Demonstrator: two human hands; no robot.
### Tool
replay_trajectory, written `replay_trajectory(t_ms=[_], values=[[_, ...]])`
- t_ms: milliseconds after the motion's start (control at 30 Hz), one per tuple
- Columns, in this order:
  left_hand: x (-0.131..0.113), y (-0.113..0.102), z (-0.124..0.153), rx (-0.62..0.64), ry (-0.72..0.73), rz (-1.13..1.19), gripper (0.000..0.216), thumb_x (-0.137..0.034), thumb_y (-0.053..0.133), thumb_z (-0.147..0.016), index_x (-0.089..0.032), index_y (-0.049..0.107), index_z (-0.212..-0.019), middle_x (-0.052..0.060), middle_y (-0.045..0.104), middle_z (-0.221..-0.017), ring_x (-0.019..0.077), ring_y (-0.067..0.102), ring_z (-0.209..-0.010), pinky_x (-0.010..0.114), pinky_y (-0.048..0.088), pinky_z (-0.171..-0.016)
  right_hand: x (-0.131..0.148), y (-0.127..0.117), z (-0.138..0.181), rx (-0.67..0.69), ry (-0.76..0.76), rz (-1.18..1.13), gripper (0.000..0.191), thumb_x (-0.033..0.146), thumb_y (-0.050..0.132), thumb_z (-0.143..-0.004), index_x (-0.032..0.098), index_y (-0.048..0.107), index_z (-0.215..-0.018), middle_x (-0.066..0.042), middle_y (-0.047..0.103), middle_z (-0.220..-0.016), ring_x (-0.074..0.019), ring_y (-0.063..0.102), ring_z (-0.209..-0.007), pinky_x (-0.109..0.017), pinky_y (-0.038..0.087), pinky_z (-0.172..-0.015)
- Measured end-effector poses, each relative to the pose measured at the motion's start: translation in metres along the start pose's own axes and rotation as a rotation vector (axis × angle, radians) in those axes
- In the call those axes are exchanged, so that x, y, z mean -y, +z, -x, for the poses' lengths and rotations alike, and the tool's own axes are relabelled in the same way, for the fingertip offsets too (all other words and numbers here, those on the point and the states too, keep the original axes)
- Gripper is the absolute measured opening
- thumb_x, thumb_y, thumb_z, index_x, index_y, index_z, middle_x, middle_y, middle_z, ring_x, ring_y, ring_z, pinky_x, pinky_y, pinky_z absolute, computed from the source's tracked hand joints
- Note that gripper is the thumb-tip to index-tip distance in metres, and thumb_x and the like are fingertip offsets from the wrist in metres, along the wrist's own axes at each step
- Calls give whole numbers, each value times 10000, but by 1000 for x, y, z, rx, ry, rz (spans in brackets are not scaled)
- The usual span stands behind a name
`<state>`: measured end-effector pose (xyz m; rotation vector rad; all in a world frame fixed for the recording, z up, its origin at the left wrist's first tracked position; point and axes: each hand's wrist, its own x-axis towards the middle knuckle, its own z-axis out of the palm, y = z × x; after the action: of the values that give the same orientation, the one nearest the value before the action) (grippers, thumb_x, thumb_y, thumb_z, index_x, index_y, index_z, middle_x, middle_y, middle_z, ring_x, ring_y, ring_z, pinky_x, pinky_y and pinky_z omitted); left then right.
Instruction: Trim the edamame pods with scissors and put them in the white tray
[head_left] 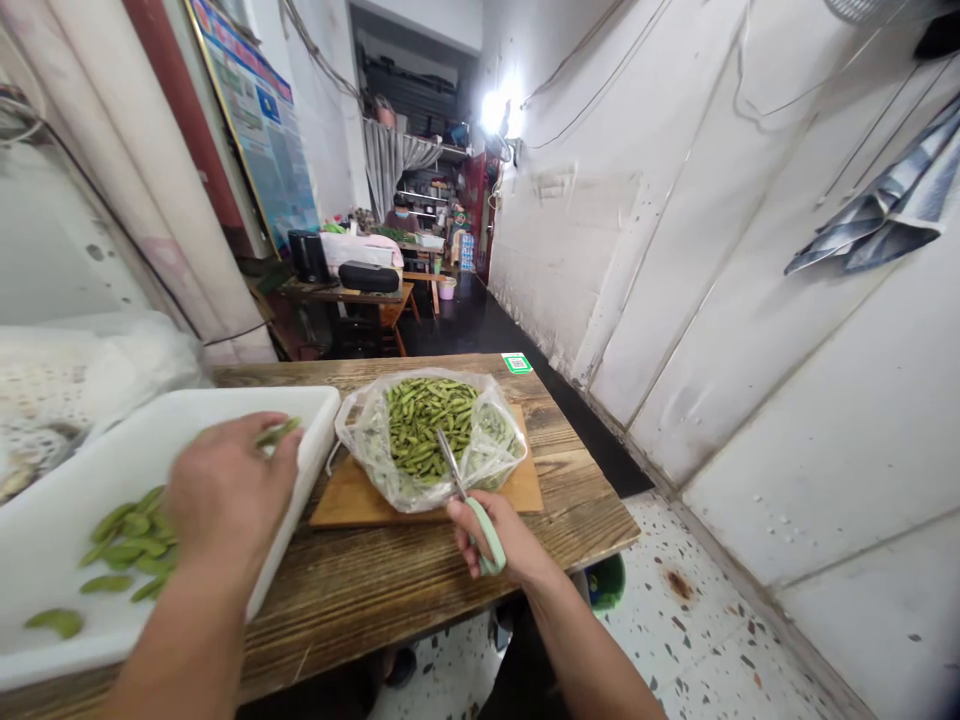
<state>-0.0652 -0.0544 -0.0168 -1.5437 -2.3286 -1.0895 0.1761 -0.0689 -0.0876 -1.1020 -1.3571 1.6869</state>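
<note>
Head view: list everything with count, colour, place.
Front table: one, brown, centre.
Board: one, brown, on table.
Bag: one, clear, on board.
Tray: one, white, left.
Pods: many, green, in bag, tray.
Scissors: one, green handles, over bag.
Card: one, green, far table corner.
Poster: one, blue, upper left.
Cloth: one, bluish, upper right.
Bin: one, green, below table.
Person: one, dark top, background.
Clutter: uncounted, mixed, background.
Left hand: one, above tray, holding pod.
Right hand: one, by bag, holding scissors.
</note>
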Motion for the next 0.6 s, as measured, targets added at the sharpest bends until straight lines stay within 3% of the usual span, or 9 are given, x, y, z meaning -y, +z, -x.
replay_trajectory(t_ms=[67, 100, 133, 233, 333, 467, 600], values=[[1, -3, -7, -92, 93, -115, 479, -437, 456, -821, -111, 645, -1116, 200, 582, -1215, 379, 511, -1159, 487, 411, -942, -1, -1, -1, -68, -22, -25, 535, 684, 610, -698, 167, 480, -744, 71, 477, -520, -47, 417, -334, -151, 366, -274], [-3, 1, -7, -68, 160, -117, 474, -418, 454, -826, -97, 650, -1114, 205, 573, -1239, 368, 509, -1169, 470, 404, -957, -2, -1, -2, -87, -39, -43, 533, 682, 602, -709, 164, 483, -750, 69, 481, -525, -48, 421, -338, -153, 370, -277], [-10, 8, -6, -2, 218, -100, 455, -400, 451, -829, -98, 664, -1093, 196, 598, -1218, 344, 540, -1135, 443, 412, -950, -3, -2, -2, -95, -54, -59, 527, 675, 597, -722, 161, 491, -761, 66, 485, -529, -49, 424, -342, -154, 374, -280], [-41, 44, 5, 411, 351, -28, 368, -364, 408, -858, -195, 712, -977, 82, 724, -1024, 255, 641, -964, 350, 442, -863, -7, -5, -2, -79, -62, -77, 512, 654, 600, -743, 152, 523, -810, 63, 494, -531, -53, 428, -340, -160, 380, -284], [-70, 80, 16, 603, 411, -51, 323, -339, 435, -844, -222, 708, -971, 71, 737, -1009, 253, 642, -984, 338, 423, -838, -8, -10, 2, -82, -41, -88, 541, 662, 619, -719, 149, 549, -875, 68, 492, -526, -55, 427, -340, -163, 387, -286], [-85, 107, 21, 634, 360, -97, 310, -331, 453, -823, -170, 717, -810, 149, 739, -888, 299, 654, -924, 379, 412, -792, -11, -16, 7, -102, -6, -66, 554, 649, 660, -684, 149, 557, -898, 71, 493, -511, -59, 425, -339, -162, 377, -280], [-76, 109, 14, 638, 317, -101, 266, -326, 493, -790, -180, 705, -719, 130, 740, -837, 283, 663, -873, 344, 418, -740, -13, -17, 6, -83, 14, -47, 534, 637, 673, -676, 156, 546, -869, 73, 489, -506, -62, 423, -335, -168, 376, -283]])
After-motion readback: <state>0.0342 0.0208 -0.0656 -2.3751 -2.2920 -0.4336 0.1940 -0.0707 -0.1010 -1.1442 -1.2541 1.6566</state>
